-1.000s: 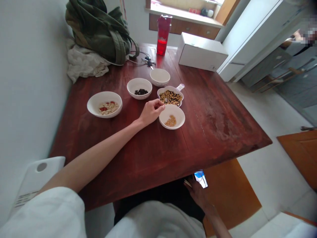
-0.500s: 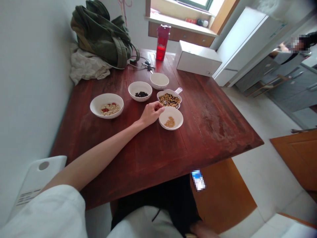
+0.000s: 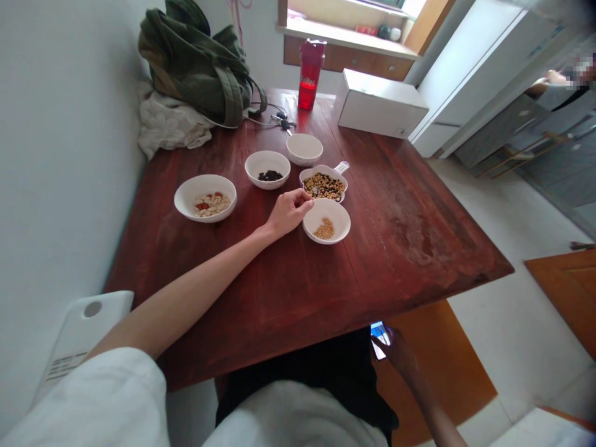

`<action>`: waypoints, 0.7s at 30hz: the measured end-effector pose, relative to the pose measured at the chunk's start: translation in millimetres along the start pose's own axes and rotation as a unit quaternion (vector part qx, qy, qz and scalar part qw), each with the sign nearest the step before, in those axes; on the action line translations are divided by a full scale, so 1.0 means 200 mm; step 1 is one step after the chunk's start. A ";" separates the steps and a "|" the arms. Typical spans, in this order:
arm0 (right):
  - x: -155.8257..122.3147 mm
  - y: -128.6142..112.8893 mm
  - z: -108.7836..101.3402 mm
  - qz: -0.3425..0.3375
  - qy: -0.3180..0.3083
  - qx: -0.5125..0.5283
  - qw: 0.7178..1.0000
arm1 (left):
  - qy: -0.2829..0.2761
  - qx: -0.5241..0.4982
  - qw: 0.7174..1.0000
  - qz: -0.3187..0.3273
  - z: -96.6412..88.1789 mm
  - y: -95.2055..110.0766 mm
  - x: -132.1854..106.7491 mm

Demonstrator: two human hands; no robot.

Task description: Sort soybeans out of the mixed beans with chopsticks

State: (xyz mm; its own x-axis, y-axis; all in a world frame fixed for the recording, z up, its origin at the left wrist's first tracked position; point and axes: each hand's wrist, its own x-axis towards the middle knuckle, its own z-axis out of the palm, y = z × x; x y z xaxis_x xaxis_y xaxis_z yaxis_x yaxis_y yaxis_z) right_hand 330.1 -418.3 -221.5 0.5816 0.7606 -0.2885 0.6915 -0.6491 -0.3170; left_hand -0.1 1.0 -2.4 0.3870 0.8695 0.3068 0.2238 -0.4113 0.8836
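Observation:
My left hand reaches over the table, its thumb and fingers closed in a pinch at the left rim of a white bowl with a few yellow soybeans. Whatever is between the fingertips is too small to make out. Just behind is a shaped dish with a short handle, full of mixed yellow and black beans. Below the table edge, my right hand is over a lit phone, its fingers apart and partly in shadow.
Left of the hand stand a bowl with pale and red pieces and a bowl with black beans. Another white bowl stands behind. Farther back are a green bag, keys, a red bottle and a white box.
My right hand has come up from the bottom edge to the phone. My left hand stays at the bowl's rim in nearly the same pose. The whole view has shifted slightly.

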 end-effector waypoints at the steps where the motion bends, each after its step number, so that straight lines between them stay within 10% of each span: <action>1: -0.01 -0.01 0.03 0.006 -0.024 -0.003 1.000 | -0.001 -0.001 1.000 -0.001 0.00 0.00 0.00; 21: 0.01 -0.06 0.01 0.007 -0.014 0.029 0.999 | -0.009 -0.007 1.000 -0.010 -0.01 -0.01 -0.01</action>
State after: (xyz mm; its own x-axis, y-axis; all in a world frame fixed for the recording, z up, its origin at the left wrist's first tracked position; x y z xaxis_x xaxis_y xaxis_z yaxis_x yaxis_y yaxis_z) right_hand 322.3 -409.9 -219.9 0.5785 0.7512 -0.3181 0.6573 -0.6601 -0.3636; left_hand -3.3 0.3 -3.3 0.3989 0.8725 0.2821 0.2200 -0.3897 0.8943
